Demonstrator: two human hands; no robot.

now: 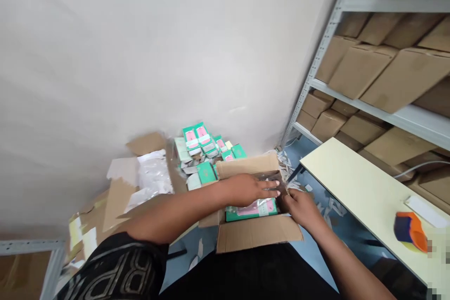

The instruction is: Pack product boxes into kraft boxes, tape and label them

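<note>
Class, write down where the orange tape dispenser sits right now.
The tape dispenser lies at lower right in the head view, on the pale table, beside a white strip.

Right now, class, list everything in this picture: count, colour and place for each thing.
open carton: one, brown, under the hands
wrapped pack: one, green and pink, inside the open carton
small boxes: a pile, green and pink, by the wall
flat cardboard: several pieces, brown, left of the carton
plastic bags: a heap, white, on the flat cardboard
paper scraps: many, white, on the blue floor
table: one, cream, right
tape dispenser: one, orange and blue, on the table
shelf rack: one, grey, right
stored cartons: many, brown, on the shelf rack
left hand: one, flat on the wrapped pack
right hand: one, at the pack's right edge, grip unclear
</note>
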